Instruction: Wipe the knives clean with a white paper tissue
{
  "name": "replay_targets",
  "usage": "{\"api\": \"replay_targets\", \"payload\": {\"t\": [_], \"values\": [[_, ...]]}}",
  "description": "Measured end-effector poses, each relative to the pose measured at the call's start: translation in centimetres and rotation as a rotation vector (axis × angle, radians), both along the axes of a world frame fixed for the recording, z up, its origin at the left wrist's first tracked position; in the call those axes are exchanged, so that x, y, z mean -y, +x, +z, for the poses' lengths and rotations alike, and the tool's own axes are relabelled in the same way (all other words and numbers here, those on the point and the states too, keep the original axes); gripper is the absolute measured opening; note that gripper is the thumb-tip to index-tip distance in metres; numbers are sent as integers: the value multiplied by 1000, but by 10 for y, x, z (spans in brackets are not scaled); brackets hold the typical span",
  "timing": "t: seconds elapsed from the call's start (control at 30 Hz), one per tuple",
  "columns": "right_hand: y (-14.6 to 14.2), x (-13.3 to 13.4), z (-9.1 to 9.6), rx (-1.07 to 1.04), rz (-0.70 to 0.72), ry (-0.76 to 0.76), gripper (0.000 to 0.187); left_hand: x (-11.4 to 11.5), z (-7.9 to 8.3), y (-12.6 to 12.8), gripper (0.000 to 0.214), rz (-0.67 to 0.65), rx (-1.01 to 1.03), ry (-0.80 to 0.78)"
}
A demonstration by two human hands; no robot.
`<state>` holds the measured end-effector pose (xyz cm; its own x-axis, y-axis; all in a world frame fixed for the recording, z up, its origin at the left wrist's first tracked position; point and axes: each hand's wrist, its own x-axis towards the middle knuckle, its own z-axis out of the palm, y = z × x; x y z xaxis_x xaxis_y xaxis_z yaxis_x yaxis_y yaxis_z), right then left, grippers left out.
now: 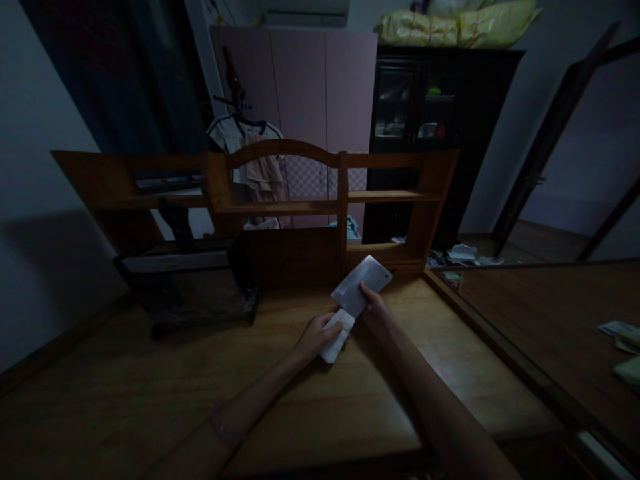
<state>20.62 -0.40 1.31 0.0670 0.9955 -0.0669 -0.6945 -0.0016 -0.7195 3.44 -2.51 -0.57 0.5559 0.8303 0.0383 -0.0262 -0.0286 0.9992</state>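
My right hand (pixel 374 308) grips a grey metal cleaver (pixel 356 291) by its flat blade, thumb across the face. The blade is tilted, with a small hole near its upper right corner. My left hand (pixel 320 335) is closed around a white, folded-looking block (pixel 336 339), like cloth or paper, its thumb lying on top. This white block meets the cleaver's lower end. I cannot tell whether it covers a handle there. Both hands are above the wooden desk (pixel 280 393).
A wooden shelf unit (pixel 280 208) lines the desk's back edge. At left stands a black-framed object (pixel 193 287) with shiny plastic on it. To the right is another brown surface (pixel 545 313) with papers (pixel 623 331). Behind are pink cupboards (pixel 300 87) and a dark cabinet (pixel 440 147).
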Motion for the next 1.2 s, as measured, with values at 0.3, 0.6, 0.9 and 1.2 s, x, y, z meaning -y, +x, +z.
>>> {"api": "replay_targets", "payload": {"t": [0.3,0.6,0.9,1.2], "values": [[-1,-3,-3,-15,-2,10,22,-1,-3,0,41,1,-6,27],[-1,-3,-2,-9,-35,17,21,1,3,-1,35,2,-34,35],[-2,-2,2,-90,-41,3,19,1,1,-1,36,4,-24,74],[-3,1,3,-82,-4,11,23,1,1,-1,35,26,-36,96]]}}
